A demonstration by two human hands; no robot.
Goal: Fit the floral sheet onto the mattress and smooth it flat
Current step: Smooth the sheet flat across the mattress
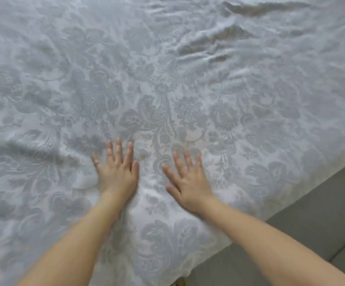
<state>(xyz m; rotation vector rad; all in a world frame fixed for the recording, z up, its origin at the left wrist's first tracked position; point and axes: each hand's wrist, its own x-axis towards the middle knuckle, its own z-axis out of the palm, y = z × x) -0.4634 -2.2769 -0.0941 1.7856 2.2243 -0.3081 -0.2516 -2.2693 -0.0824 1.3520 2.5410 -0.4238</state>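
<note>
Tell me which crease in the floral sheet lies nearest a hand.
The shallow fold just left of the left hand. The deeper ridges in the floral sheet bunch at upper right, well beyond the right hand.

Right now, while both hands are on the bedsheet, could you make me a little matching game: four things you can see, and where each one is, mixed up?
Things:
1. left hand
2. right hand
3. deep wrinkles
4. floor

Places:
A. grey, in the lower right corner of the view
B. far upper right of the floral sheet
C. flat on the sheet, on the side nearer the floor
D. flat on the sheet, on the side farther from the floor

Pairs: 1-D, 2-C, 3-B, 4-A.
</note>
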